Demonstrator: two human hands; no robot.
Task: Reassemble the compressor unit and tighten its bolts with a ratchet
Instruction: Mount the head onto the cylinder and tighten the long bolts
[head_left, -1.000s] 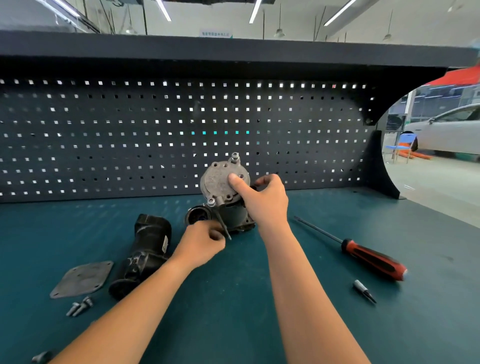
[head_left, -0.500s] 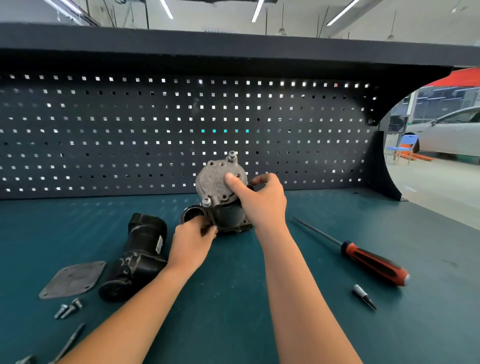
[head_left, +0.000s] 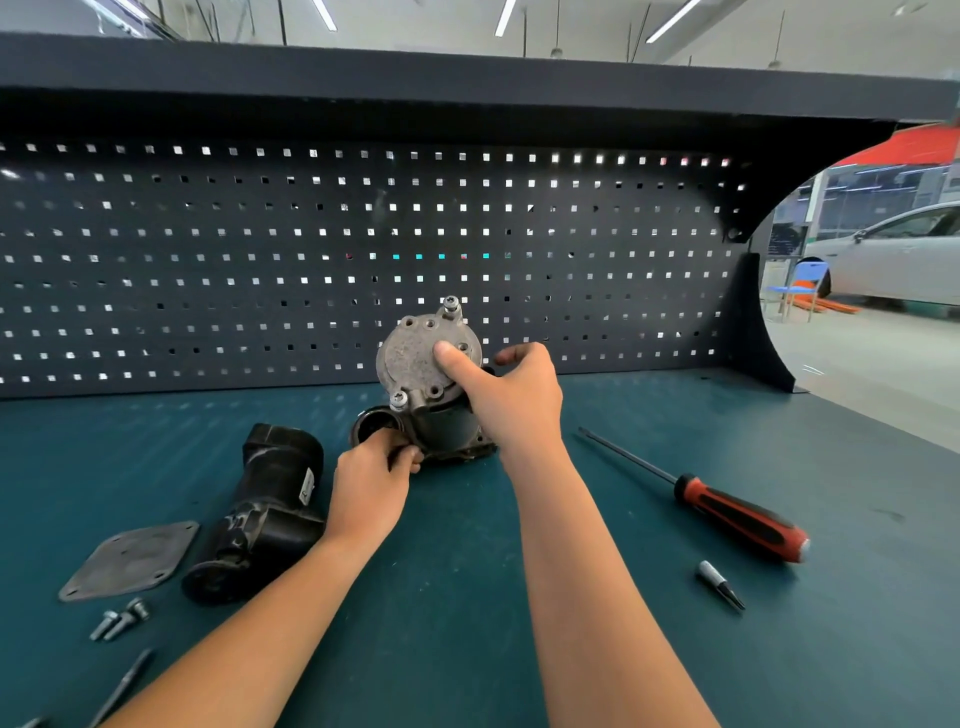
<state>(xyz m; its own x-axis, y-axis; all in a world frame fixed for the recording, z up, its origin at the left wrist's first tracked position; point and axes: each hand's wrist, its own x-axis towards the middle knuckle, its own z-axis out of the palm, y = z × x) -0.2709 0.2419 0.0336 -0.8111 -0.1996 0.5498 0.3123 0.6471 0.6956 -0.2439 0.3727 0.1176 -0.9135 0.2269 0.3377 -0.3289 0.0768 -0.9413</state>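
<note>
The compressor unit stands tilted on the teal bench, its round grey cover facing me. One bolt sits at the cover's top and another at its lower left. My right hand grips the unit from the right, thumb pressed on the cover. My left hand is closed on the unit's lower left edge, by the round black port. What its fingertips pinch is hidden. No ratchet is in view.
A black housing, a flat grey plate, loose bolts and a thin rod tool lie at the left. A red-handled screwdriver and a small bit lie at the right. A pegboard backs the bench.
My left hand dropped from the lower-left bolt, where it held a thin key, to the unit's base. The key is no longer visible in it. My right hand kept its hold.
</note>
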